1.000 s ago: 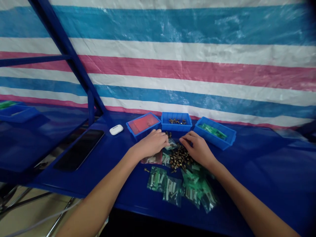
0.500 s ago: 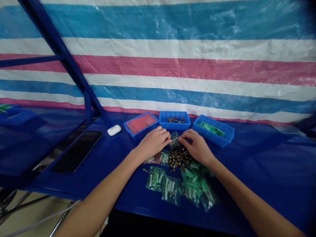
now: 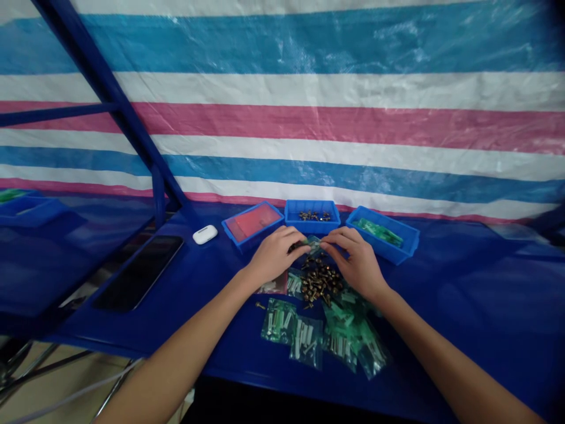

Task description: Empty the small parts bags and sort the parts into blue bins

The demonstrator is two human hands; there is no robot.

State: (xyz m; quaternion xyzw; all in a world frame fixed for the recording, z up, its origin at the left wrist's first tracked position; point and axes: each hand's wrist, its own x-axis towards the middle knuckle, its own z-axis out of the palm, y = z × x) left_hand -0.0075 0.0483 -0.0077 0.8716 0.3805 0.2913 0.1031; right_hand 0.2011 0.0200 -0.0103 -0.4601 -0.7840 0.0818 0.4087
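My left hand and my right hand meet above the blue table, and their fingertips pinch a small clear plastic bag with green print. A loose pile of brass screws lies just below my hands. Several filled plastic bags of screws spread out nearer me. A blue bin of brass screws stands just beyond the small bag, flanked by a blue bin with a red sheet and a blue bin of green bags.
A white earbud case and a black phone lie left of the bins. A blue metal frame rises at the left. A striped tarpaulin hangs behind the table, and the floor shows beyond its front left edge.
My hands have come closer together, and the small bag is now pinched between their fingertips. The view has shifted slightly.
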